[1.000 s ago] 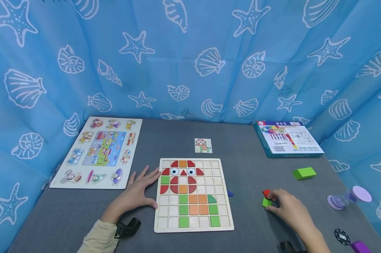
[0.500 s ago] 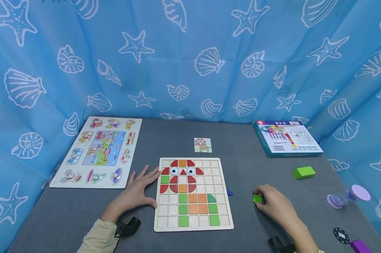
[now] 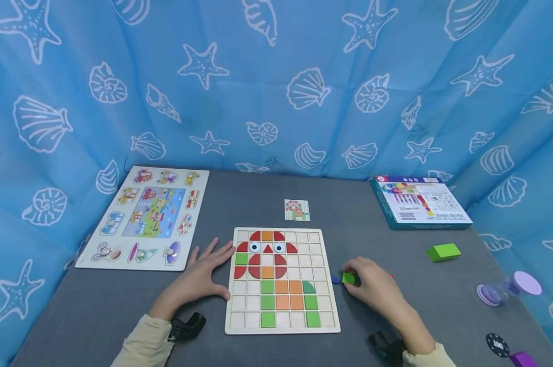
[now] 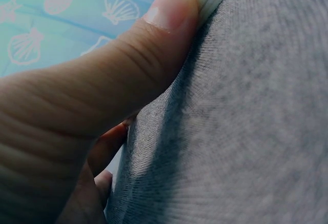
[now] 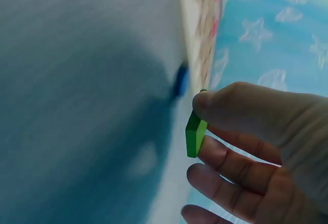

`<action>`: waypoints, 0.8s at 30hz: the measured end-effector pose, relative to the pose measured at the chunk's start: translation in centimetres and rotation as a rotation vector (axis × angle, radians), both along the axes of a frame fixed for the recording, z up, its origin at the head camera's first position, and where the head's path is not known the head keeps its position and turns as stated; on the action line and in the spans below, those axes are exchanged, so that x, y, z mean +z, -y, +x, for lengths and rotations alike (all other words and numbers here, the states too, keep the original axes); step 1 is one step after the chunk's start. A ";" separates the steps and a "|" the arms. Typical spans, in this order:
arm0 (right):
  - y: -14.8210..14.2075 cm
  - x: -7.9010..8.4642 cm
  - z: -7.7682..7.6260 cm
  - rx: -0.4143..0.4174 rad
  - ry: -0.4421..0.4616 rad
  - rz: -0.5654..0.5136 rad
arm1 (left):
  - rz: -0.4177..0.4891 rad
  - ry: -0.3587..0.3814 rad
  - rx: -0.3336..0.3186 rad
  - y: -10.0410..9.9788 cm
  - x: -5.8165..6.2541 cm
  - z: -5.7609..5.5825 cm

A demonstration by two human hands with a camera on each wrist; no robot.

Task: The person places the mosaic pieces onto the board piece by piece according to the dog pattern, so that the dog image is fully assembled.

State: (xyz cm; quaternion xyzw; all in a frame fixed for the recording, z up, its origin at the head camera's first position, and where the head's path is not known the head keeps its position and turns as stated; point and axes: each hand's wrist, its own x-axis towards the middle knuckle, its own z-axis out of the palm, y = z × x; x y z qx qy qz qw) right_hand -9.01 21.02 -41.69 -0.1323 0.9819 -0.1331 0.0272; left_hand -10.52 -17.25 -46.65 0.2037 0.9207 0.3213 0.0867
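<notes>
Between thumb and fingers, my right hand [image 3: 375, 285] pinches a small green square tile [image 3: 348, 278]; the right wrist view shows the tile [image 5: 195, 134] tilted, its edge facing the camera. This hand is just right of a pale wooden grid board [image 3: 282, 320]. On the board lie red, orange and green tiles plus two eye tiles, forming a figure. A blue piece [image 3: 335, 280] lies by the board's right edge. My left hand [image 3: 200, 275] rests along the left edge, fingers spread, and in the left wrist view its thumb [image 4: 154, 39] touches the board's side.
A vehicle peg puzzle [image 3: 93, 260] lies at the left. Behind the board is a small pattern card [image 3: 297, 210]. On the right are a boxed game [image 3: 423, 204], a green block [image 3: 444, 252], a purple-ended clear timer [image 3: 508, 289], a black chip [image 3: 497, 344] and a purple block [image 3: 523, 359].
My right hand has carried the green tile leftward, from beside a small red piece to near the board's right edge. My left hand has stayed at the board.
</notes>
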 end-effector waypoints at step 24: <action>9.8 -0.1 -4.9 0.278 -0.044 0.087 | 0.005 -0.008 0.003 -0.1 0.0 -0.1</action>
